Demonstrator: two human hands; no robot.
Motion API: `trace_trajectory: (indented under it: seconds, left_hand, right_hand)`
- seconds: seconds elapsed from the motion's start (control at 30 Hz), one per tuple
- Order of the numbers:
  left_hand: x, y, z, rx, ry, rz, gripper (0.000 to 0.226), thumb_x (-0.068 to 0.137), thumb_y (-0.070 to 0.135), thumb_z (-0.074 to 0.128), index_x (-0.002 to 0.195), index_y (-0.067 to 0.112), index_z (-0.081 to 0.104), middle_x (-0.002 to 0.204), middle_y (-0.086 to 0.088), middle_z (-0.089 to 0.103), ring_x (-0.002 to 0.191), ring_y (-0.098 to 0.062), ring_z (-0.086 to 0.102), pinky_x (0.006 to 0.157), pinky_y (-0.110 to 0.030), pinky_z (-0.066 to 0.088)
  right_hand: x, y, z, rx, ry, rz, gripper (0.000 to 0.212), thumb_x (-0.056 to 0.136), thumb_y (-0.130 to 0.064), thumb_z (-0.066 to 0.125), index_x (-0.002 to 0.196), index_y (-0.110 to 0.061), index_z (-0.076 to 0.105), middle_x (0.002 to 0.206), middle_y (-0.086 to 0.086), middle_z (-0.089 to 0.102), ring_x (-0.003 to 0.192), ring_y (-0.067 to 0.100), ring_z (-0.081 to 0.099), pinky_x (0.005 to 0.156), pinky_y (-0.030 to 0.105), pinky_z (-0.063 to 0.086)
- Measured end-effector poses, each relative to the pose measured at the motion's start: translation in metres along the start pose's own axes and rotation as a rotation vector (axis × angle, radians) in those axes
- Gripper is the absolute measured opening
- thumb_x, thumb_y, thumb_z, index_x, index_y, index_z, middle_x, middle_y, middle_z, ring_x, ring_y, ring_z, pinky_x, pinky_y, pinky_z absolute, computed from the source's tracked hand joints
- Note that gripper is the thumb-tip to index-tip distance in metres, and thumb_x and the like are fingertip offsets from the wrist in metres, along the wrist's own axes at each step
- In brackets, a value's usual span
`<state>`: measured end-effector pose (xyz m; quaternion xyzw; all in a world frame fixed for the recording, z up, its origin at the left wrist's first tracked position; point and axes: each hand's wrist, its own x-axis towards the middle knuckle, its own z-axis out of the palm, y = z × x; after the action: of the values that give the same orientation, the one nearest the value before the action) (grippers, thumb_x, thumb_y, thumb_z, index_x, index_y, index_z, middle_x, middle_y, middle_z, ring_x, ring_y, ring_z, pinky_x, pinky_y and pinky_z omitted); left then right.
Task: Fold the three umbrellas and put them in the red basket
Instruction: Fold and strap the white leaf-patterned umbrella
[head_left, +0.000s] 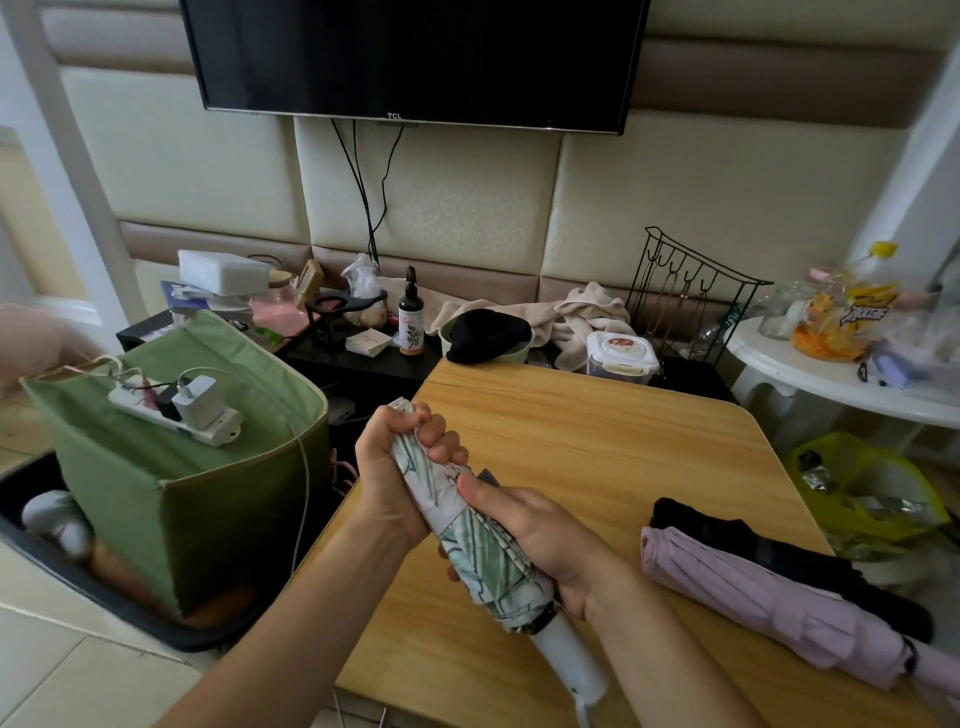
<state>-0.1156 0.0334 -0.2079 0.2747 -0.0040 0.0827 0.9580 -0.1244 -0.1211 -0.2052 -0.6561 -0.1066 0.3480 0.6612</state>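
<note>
While both hands (467, 499) grip leaf-print umbrella (483, 551), tip seemingly covered.

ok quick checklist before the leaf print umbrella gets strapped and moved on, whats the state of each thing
1. Both hands on the leaf-print umbrella: ok. The left hand grips the tip end, the right hand grips the middle.
2. Canopy gathered tight: ok near the tip, looser toward the white handle.
3. Closing strap fastened: cannot tell, the hands cover that part.
4. Other umbrellas waiting: ok. The pink umbrella and black umbrella lie closed on the wooden table.
5. Red basket within reach: cannot tell, none in view; only a green fabric bin stands to the left.
</note>
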Motion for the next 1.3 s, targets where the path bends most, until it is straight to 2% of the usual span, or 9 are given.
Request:
trace_trajectory:
  seconds: [0.13, 0.23, 0.3, 0.43, 0.57, 0.8, 0.93, 1.13, 1.3]
  left_hand:
    - [0.0, -0.001, 0.002, 0.022, 0.004, 0.002, 0.006, 0.077, 0.019, 0.048, 0.071, 0.017, 0.049, 0.061, 0.006, 0.042, 0.046, -0.01, 0.041, 0.051, -0.025, 0.044]
    - [0.008, 0.003, -0.002, 0.071, -0.01, 0.016, 0.007, 0.085, 0.019, 0.051, 0.078, 0.017, 0.053, 0.073, 0.003, 0.053, 0.059, -0.014, 0.055, 0.064, -0.029, 0.049]
    - [0.014, 0.007, -0.007, 0.276, 0.029, -0.004, 0.014, 0.092, 0.027, 0.055, 0.09, 0.014, 0.059, 0.09, -0.006, 0.065, 0.079, -0.022, 0.065, 0.076, -0.038, 0.052]
    - [0.01, -0.005, -0.011, 0.713, 0.164, -0.261, 0.056, 0.096, 0.058, 0.051, 0.122, 0.011, 0.067, 0.114, -0.017, 0.074, 0.105, -0.033, 0.071, 0.087, -0.045, 0.057]
    - [-0.005, -0.02, -0.01, 0.846, -0.133, -0.493, 0.051, 0.093, 0.048, 0.066, 0.131, 0.015, 0.065, 0.124, -0.011, 0.072, 0.119, -0.03, 0.066, 0.101, -0.046, 0.054]
    - [-0.01, -0.033, -0.01, 0.638, -0.086, -0.357, 0.036, 0.08, 0.021, 0.082, 0.108, 0.001, 0.072, 0.099, -0.013, 0.072, 0.091, -0.026, 0.07, 0.073, -0.034, 0.056]
    - [-0.006, -0.033, -0.004, 0.598, -0.079, -0.271, 0.042, 0.074, 0.019, 0.079, 0.109, -0.002, 0.071, 0.097, -0.014, 0.071, 0.089, -0.025, 0.07, 0.071, -0.032, 0.057]
    - [-0.002, -0.025, -0.001, 0.519, -0.06, -0.252, 0.03, 0.069, 0.016, 0.08, 0.093, 0.005, 0.067, 0.085, -0.011, 0.066, 0.075, -0.023, 0.067, 0.067, -0.032, 0.056]
    - [-0.002, -0.023, 0.0, 0.461, -0.115, -0.256, 0.043, 0.059, 0.019, 0.083, 0.097, 0.006, 0.066, 0.087, -0.012, 0.064, 0.077, -0.024, 0.066, 0.068, -0.032, 0.057]
  right_hand:
    - [-0.005, -0.004, -0.001, -0.024, -0.095, 0.063, 0.07, 0.086, -0.066, 0.065, 0.111, 0.0, 0.069, 0.101, 0.022, 0.073, 0.078, 0.031, 0.071, 0.066, 0.033, 0.061]
    - [-0.01, -0.009, -0.004, -0.093, -0.119, 0.022, 0.049, 0.085, -0.046, 0.077, 0.11, -0.006, 0.065, 0.098, 0.019, 0.073, 0.073, 0.027, 0.07, 0.067, 0.035, 0.061]
    - [-0.008, -0.008, -0.006, -0.198, 0.019, -0.064, 0.041, 0.082, -0.04, 0.084, 0.108, -0.013, 0.068, 0.094, 0.011, 0.076, 0.073, 0.025, 0.072, 0.071, 0.041, 0.061]
    - [0.003, 0.006, -0.011, -0.45, 0.405, -0.192, 0.045, 0.076, -0.062, 0.078, 0.106, -0.029, 0.069, 0.091, -0.003, 0.077, 0.077, 0.015, 0.074, 0.074, 0.044, 0.063]
    - [0.004, 0.007, -0.021, -0.522, 0.459, -0.232, 0.065, 0.08, -0.045, 0.081, 0.126, -0.028, 0.039, 0.102, -0.006, 0.071, 0.08, 0.011, 0.072, 0.07, 0.037, 0.063]
    - [0.0, 0.008, -0.012, -0.729, 0.388, -0.301, 0.108, 0.077, -0.021, 0.08, 0.142, -0.048, -0.002, 0.093, -0.001, 0.071, 0.063, 0.015, 0.071, 0.055, 0.03, 0.06]
    - [-0.001, 0.0, -0.01, -0.618, 0.403, -0.348, 0.113, 0.077, -0.019, 0.082, 0.148, -0.044, -0.003, 0.094, -0.004, 0.07, 0.067, 0.009, 0.072, 0.056, 0.02, 0.055]
    - [0.005, -0.003, -0.005, -0.48, 0.369, -0.328, 0.109, 0.077, -0.022, 0.082, 0.149, -0.043, 0.002, 0.097, -0.005, 0.073, 0.076, 0.011, 0.074, 0.065, 0.025, 0.06]
    - [0.005, -0.004, -0.007, -0.488, 0.337, -0.291, 0.096, 0.075, -0.029, 0.081, 0.141, -0.048, 0.015, 0.104, -0.004, 0.073, 0.083, 0.011, 0.075, 0.074, 0.035, 0.063]
